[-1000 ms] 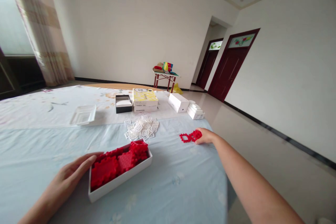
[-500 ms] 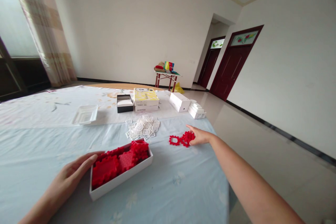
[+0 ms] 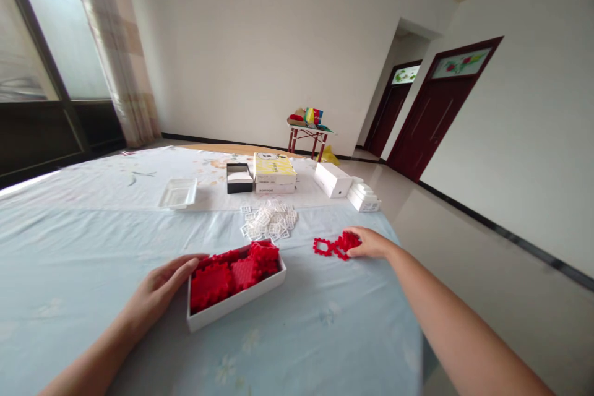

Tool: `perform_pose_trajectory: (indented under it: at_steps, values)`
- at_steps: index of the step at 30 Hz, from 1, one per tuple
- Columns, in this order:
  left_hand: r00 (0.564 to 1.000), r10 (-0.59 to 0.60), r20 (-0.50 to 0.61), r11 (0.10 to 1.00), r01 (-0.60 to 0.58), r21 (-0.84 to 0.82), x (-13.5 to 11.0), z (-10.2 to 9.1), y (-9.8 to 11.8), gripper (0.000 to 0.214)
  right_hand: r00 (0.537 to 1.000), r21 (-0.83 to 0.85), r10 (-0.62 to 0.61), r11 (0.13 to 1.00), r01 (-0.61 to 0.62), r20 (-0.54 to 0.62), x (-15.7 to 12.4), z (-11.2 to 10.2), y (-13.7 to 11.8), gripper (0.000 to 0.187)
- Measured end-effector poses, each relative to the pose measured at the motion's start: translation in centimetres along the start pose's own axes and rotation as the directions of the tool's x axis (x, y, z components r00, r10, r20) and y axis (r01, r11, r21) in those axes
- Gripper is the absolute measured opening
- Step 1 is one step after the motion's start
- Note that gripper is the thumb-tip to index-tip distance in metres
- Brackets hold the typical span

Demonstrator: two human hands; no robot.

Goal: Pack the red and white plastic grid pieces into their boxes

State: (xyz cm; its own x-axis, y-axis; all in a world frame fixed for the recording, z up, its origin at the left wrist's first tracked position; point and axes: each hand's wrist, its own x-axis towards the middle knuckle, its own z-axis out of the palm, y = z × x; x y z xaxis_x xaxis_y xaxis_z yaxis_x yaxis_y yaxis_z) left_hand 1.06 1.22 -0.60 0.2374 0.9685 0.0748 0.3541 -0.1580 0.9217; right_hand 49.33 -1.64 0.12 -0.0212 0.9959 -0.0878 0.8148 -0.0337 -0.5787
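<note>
A white open box (image 3: 239, 302) full of red toothed plastic building pieces (image 3: 211, 284) sits tilted to the table's edge in front of me. My left hand (image 3: 171, 281) grips its left end, thumb at the near side and fingers along the far rim. Farther right, a small heap of red toothed pieces (image 3: 342, 250) lies on the cloth, one of them a frame with a hole. Over the heap's right part, my right hand (image 3: 364, 242) has its fingers curled round some pieces; the fingertips are partly hidden.
White lattice pieces (image 3: 269, 220) lie piled beyond the box. Behind stand a clear plastic tray (image 3: 178, 193), a black box (image 3: 239, 179), a yellow-and-white box (image 3: 274, 173) and white boxes (image 3: 333, 179). The table's right edge runs close by my right forearm.
My right hand's fingers, spread above the red heap before, have lowered and closed on it. The view has turned left, so everything sits farther right. My left hand stays at the box.
</note>
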Motion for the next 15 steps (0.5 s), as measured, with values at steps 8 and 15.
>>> perform_pose_trajectory:
  at_steps: [8,15]
  values:
    - [0.999,-0.024,-0.024,0.998,0.022,-0.063,0.0,0.4,0.1,0.049,1.000,0.109,0.011,0.994,-0.013,0.025,0.3,0.5,0.7,0.062]
    - [1.000,-0.008,-0.026,0.999,0.007,-0.049,-0.2,0.4,0.6,0.049,0.977,0.067,-0.131,0.987,0.144,-0.166,0.2,0.0,-5.6,0.066]
